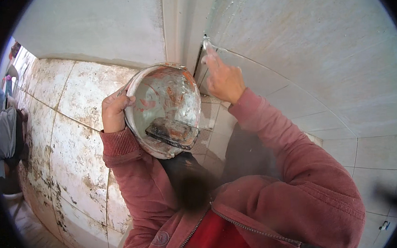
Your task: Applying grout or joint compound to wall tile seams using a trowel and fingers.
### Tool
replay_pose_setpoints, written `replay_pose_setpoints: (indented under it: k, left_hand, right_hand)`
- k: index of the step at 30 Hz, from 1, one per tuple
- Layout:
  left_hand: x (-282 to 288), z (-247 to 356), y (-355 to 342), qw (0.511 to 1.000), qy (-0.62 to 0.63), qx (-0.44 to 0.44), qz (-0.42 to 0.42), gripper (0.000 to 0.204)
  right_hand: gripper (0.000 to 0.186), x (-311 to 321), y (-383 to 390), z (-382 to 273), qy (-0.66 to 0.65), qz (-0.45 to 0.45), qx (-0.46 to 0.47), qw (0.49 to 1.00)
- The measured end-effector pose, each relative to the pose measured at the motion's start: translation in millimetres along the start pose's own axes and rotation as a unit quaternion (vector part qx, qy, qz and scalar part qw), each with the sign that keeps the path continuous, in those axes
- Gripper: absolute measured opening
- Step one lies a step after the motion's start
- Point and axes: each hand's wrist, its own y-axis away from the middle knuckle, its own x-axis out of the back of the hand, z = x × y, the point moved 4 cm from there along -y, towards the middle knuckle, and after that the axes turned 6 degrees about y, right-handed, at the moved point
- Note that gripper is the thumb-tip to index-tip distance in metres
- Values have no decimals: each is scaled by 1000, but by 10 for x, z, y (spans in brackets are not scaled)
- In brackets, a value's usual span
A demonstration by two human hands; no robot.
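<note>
My left hand (115, 110) grips the near-left rim of a round bucket (147, 93), its thumb over the edge. White and orange-red smears coat the bucket's inside. A dark, flat rectangular piece (174, 133) with rounded corners, smeared with paste, lies across its lower rim. Up at the wall corner, my right hand (223, 74) reaches out with the index finger stretched, the other fingers partly curled. White paste (206, 40) shows at the fingertip, which touches the top of a dark gap (198, 62) beside the tiles. The fingertips are slightly blurred.
A tiled wall (293, 41) rises on the right, a pale panel (97, 25) at the back left. Dirty white floor tiles (79, 145) spread on the left. At the far left edge another person's grey-clothed leg (6, 135) shows. My knees are below the bucket.
</note>
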Motion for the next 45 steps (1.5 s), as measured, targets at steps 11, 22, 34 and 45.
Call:
replay_pose_setpoints:
  k: [11,22,34,45]
  left_hand:
    - [18,-4,-10,1000,6,-4,14,43]
    - [11,-27,-8,1000,6,-1,8,46]
    - [21,-59,-39,1000,-17,5,-13,53]
    - [65,-61,-34,999,37,-4,6,41]
  right_hand:
    - [35,2,-9,0,3,17,47,999]
    - [29,-60,29,-74,124,-33,-70,989]
    - [35,-222,-19,7,50,10,35,998]
    - [33,-53,-6,266,23,55,53,997]
